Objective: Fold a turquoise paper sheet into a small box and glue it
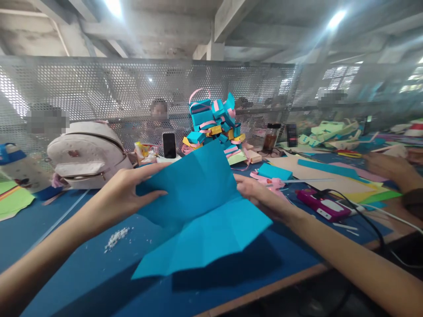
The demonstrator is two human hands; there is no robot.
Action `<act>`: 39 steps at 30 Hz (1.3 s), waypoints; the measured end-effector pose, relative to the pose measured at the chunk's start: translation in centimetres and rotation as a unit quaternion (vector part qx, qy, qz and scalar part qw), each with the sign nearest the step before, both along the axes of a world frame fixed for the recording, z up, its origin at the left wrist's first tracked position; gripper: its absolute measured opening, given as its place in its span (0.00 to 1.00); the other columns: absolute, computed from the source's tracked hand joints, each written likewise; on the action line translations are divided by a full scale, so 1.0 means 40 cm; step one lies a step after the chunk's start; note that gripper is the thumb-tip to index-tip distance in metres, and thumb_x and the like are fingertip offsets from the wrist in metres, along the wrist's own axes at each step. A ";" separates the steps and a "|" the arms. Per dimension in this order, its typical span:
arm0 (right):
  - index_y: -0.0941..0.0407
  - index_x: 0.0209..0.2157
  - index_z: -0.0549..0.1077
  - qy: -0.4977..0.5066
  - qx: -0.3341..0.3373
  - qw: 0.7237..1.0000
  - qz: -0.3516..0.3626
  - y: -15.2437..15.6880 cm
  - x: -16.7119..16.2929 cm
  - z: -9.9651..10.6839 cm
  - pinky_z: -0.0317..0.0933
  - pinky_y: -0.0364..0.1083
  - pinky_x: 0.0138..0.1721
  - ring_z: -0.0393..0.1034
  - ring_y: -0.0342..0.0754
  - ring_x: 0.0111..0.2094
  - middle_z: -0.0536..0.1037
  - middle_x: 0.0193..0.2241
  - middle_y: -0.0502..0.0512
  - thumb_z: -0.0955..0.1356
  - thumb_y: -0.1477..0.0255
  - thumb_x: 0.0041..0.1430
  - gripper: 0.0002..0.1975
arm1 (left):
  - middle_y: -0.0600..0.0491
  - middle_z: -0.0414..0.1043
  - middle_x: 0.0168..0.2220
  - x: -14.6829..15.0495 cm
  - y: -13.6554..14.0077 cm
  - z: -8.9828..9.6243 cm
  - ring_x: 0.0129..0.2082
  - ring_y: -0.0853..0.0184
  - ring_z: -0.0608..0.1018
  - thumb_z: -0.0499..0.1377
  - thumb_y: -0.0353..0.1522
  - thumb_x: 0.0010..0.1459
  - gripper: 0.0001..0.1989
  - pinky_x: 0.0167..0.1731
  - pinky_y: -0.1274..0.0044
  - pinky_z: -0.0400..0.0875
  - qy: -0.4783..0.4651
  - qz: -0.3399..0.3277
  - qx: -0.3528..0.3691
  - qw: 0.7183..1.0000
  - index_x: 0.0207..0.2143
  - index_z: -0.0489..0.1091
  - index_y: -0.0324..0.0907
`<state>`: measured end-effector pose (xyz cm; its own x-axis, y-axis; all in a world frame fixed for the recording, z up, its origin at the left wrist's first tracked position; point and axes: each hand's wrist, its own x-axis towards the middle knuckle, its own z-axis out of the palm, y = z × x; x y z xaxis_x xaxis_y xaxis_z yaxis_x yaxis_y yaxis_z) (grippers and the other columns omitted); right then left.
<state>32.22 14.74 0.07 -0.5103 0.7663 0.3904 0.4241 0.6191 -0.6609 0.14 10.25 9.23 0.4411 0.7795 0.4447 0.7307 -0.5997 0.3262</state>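
Note:
A creased sheet of blue paper (198, 189) is held above the blue table in front of me, its near half folded toward me along a crease. My left hand (132, 187) grips its left edge, the thumb on the near face and the fingers behind. At the right edge, my right hand (253, 191) holds it; some of those fingers are hidden behind the sheet. Just past my right hand lie a pink glue gun (272, 185) and a small blue paper box (274, 172). A pile of blue, pink and yellow paper boxes (214, 119) stands behind the sheet.
A white backpack (89, 154) and a bottle (26, 169) stand on the left. White scraps (117, 237) lie near my left forearm. On the right are a magenta power strip (324, 204) with cables, layered coloured paper (330, 176) and another person's hand (391, 169). A perforated metal screen (132, 88) runs behind.

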 end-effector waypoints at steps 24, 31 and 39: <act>0.58 0.31 0.77 0.045 -0.219 0.974 0.049 0.007 -0.030 -0.132 0.68 0.51 0.38 0.74 0.54 0.37 0.81 0.33 0.56 0.73 0.60 0.54 0.14 | 0.55 0.73 0.16 -0.015 0.012 -0.297 0.16 0.66 0.74 0.71 0.42 0.42 0.17 0.15 0.79 0.65 -0.220 0.147 -0.296 0.918 0.19 0.72 0.39; 0.56 0.37 0.77 -0.042 -0.049 0.997 0.046 0.014 -0.027 -0.138 0.64 0.52 0.51 0.70 0.54 0.49 0.76 0.47 0.58 0.72 0.70 0.56 0.07 | 0.51 0.81 0.35 -0.023 0.013 -0.331 0.35 0.58 0.81 0.65 0.36 0.51 0.09 0.37 0.73 0.76 -0.168 0.038 -0.267 0.948 0.33 0.78 0.40; 0.46 0.47 0.79 -0.176 0.037 0.971 0.155 0.034 -0.009 -0.128 0.61 0.51 0.51 0.67 0.52 0.50 0.74 0.50 0.56 0.65 0.70 0.66 0.12 | 0.51 0.75 0.53 -0.065 0.033 -0.340 0.52 0.59 0.75 0.58 0.36 0.61 0.16 0.54 0.66 0.66 0.048 -0.178 -0.168 0.968 0.52 0.73 0.53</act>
